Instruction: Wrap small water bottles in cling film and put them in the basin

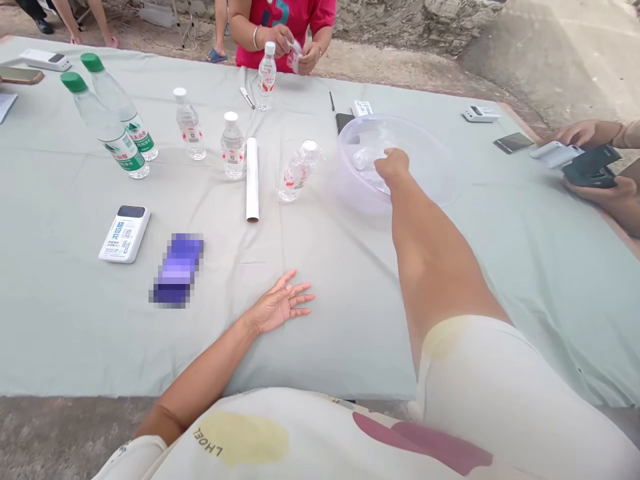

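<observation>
My left hand [280, 307] lies palm partly up on the table cloth, fingers spread, holding nothing. My right arm stretches forward to a translucent plastic basin [430, 167]. Over its inside, my right hand [395, 165] has its fingers curled downward; what they hold, if anything, is hidden. Crumpled clear plastic pieces [367, 160] lie in the basin right beside those fingers. A small water bottle [297, 175] leans to the right, left of the basin. Beside it is a white paper roll [253, 180].
Two green-capped bottles [120, 143], small bottles [233, 150], a white power bank [125, 233] and a pixelated purple phone [180, 270] are on the left. Across the table a person in red [287, 30] handles clear plastic. At right, another person's hands [595, 160] hold devices.
</observation>
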A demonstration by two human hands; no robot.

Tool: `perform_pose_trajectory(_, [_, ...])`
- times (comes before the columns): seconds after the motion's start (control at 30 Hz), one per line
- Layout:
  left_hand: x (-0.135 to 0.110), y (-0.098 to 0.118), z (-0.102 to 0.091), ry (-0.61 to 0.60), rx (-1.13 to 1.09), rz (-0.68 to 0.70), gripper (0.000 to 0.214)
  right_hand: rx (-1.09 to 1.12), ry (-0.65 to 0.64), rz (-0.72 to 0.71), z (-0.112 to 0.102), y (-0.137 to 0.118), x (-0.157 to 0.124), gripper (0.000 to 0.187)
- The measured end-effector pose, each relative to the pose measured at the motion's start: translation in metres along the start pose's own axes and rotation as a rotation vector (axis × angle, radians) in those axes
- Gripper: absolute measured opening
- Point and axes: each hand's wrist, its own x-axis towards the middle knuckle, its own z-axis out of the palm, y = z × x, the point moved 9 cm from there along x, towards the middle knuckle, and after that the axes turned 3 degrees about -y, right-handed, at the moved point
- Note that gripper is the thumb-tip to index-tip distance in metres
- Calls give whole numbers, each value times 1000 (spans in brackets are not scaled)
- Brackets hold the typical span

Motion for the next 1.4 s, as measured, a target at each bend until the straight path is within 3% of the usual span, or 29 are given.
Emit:
perform_pose_trajectory(0.13, [0, 1, 1, 0, -12, 6, 62, 340, 169, 2, -48, -20, -31, 52])
perform_pose_trajectory(0.23, [-2, 3, 5, -18, -17, 21, 47, 647, 72, -96, -62, -41, -99, 58])
perform_pose_trajectory(0.33, [-5, 10, 10, -36, -9, 77, 43, 930, -177, -109, -41, -51, -190, 59])
perform_pose_trajectory(0.4, [-8, 17, 12, -30, -3, 128, 44, 1102, -363, -47, -12, -53, -249, 58])
perform_pose_trajectory(0.47, [-10, 23, 11, -5, 20, 172, 46, 1196, -465, 33, 15, -52, -297, 50])
perform_pose_trajectory(0.57, [-12, 33, 8, 49, 98, 253, 50, 1203, -427, 97, 43, -48, -348, 40])
perform_pose_trajectory(0.67, [-15, 41, 6, 114, 247, 352, 47, 1192, -348, 145, 57, -44, -380, 43])
perform_pose_trajectory(0.8, [-22, 49, 2, 234, 387, 444, 43, 1170, -284, 271, 59, -27, -399, 43])
perform_pose_trajectory(0.97, [-31, 65, 0, 303, 332, 546, 41, 1169, -246, 287, 53, -6, -384, 31])
perform_pose_trajectory(1.07, [-40, 81, -3, 381, 349, 648, 37, 1193, -292, 232, 58, -11, -365, 33])
perform_pose_trajectory(1.2, [-49, 98, -8, 483, 482, 742, 34, 1144, -320, 44, 62, -33, -336, 36])
perform_pose_trajectory(1.3, [-50, 99, -11, 516, 589, 709, 39, 1201, -360, -41, 67, -44, -325, 47])
perform_pose_trajectory(1.4, [-44, 91, -8, 486, 769, 594, 48, 1317, -506, -66, 79, -49, -333, 60])
